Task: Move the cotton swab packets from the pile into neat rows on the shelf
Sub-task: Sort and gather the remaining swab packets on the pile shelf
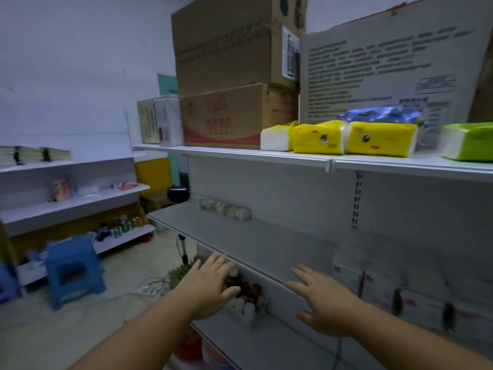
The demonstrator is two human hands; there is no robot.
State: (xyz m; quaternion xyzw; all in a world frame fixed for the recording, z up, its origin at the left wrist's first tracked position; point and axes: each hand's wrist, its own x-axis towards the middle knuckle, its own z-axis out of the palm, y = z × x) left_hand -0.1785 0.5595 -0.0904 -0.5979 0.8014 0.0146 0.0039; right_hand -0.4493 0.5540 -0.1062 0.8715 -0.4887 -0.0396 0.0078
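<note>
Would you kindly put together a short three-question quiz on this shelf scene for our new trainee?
1. True or false: the left hand and right hand are both open and hold nothing.
2. Which colour are the two tissue packs with cartoon faces on the top shelf? A) yellow B) red C) black
3. Fill in: on the floor at left stands a blue ____.

Key
1. True: fingers spread, nothing gripped.
2. A.
3. Stool.
</note>
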